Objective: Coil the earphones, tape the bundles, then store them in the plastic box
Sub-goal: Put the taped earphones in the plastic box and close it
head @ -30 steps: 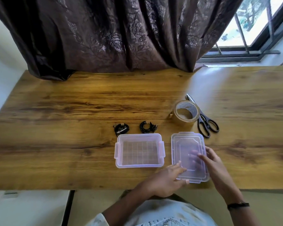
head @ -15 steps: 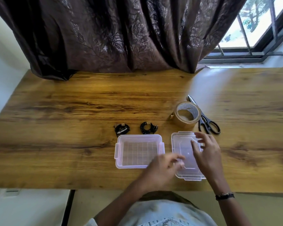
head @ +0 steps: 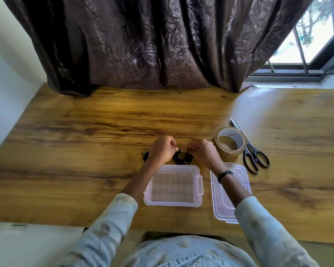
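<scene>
Earphone bundle, black and coiled, lies on the wooden table just beyond the open plastic box. The left hand and right hand sit on either side of it with fingers curled; whether they actually pinch it cannot be told. A second bundle peeks out left of the left hand. The clear lid lies right of the box, with a brown tape roll and black scissors beyond.
</scene>
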Action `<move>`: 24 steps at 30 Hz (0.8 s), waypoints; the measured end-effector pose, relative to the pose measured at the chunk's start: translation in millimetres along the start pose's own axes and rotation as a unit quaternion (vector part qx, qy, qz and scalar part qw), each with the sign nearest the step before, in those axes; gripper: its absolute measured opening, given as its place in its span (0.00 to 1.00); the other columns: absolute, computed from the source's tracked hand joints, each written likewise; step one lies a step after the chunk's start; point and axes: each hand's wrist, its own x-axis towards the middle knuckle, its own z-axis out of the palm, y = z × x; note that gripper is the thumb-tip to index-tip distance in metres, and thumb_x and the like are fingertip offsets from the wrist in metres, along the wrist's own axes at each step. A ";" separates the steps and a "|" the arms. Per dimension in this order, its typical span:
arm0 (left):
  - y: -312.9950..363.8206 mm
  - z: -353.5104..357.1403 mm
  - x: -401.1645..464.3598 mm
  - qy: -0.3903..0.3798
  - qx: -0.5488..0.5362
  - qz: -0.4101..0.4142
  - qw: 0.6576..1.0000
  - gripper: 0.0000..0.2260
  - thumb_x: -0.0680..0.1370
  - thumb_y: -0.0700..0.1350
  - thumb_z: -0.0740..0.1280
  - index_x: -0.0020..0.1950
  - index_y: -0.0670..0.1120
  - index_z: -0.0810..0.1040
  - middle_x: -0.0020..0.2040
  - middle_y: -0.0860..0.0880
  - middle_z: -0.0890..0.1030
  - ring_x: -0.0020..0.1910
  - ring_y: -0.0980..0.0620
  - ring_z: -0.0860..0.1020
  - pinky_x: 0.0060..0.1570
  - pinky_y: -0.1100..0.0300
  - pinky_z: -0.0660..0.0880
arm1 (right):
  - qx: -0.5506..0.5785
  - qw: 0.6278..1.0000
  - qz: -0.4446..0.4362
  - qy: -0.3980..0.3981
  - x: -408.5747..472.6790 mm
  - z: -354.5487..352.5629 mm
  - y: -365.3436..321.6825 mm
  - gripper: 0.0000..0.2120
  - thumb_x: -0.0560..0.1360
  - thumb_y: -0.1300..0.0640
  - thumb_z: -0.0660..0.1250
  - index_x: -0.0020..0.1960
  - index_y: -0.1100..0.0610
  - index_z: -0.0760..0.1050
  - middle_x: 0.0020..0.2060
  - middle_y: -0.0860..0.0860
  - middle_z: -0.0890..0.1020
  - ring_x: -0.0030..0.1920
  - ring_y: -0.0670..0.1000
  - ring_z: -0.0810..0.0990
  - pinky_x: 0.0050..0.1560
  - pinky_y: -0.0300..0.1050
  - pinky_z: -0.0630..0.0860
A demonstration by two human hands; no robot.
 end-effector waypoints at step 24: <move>10.1 -13.8 -11.4 0.064 -0.121 0.056 0.989 0.03 0.72 0.41 0.73 0.43 0.46 0.80 0.35 0.54 0.79 0.31 0.63 0.75 0.30 0.69 0.72 | 0.091 0.993 -0.027 0.070 -7.3 -1.3 -12.3 0.06 0.73 0.60 0.72 0.50 0.53 0.80 0.42 0.48 0.85 0.42 0.46 0.84 0.44 0.46 0.82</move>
